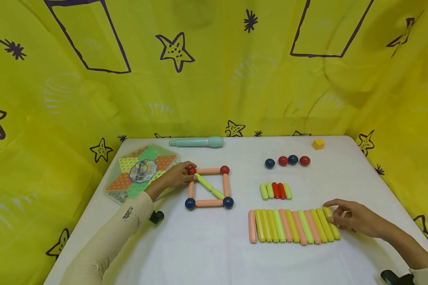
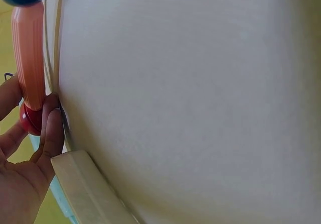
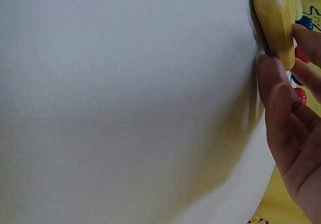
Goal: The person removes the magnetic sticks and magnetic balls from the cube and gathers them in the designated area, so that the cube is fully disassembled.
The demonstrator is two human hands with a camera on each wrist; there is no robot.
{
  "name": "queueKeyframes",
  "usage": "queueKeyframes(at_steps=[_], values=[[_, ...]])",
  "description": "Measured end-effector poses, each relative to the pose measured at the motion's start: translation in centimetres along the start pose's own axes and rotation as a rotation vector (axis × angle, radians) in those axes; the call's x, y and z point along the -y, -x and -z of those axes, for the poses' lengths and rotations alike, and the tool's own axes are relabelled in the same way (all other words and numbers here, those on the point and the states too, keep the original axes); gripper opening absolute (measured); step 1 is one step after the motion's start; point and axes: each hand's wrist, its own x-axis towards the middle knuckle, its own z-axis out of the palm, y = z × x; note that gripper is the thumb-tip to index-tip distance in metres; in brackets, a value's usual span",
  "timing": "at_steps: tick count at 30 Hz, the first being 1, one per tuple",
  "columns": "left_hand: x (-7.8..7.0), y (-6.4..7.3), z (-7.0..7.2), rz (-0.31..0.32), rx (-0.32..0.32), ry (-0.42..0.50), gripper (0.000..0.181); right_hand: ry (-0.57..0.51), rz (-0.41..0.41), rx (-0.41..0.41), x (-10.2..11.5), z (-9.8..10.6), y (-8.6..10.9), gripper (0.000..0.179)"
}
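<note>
A square frame of pink magnetic sticks (image 1: pixel 209 203) lies on the table, with red balls at its far corners and blue balls at its near ones. Light green short sticks (image 1: pixel 205 183) run diagonally across it. At the far left corner my left hand (image 1: pixel 178 174) grips the red ball (image 2: pixel 31 119), its fingers on both sides where the pink stick (image 2: pixel 29 56) meets it. My right hand (image 1: pixel 358 217) pinches the yellow stick (image 3: pixel 276 25) at the right end of a row of pink, yellow and light green sticks (image 1: pixel 286 225), thumb and fingertips against its sides.
Short green and red sticks (image 1: pixel 276 190) lie behind the row. Farther back are loose red and blue balls (image 1: pixel 283 160) and a yellow cube (image 1: pixel 318 144). A star-patterned game board (image 1: pixel 128 184) is under my left forearm, near a mint pen-shaped object (image 1: pixel 196 142). Yellow cloth surrounds the table.
</note>
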Motion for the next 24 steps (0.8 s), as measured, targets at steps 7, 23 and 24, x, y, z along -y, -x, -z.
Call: queueKeyframes(at_steps=[7, 23, 24], values=[[-0.1, 0.1, 0.0, 0.005, 0.006, 0.0, 0.046, -0.047, 0.06, 0.02, -0.4, 0.0, 0.1, 0.038], [0.0, 0.2, 0.2, -0.015, 0.007, 0.008, 0.047, 0.135, -0.039, -0.007, 1.9, 1.3, 0.1, 0.044], [0.0, 0.2, 0.2, -0.017, 0.006, 0.008, 0.047, 0.149, -0.046, -0.019, 2.6, 1.3, -0.1, 0.043]])
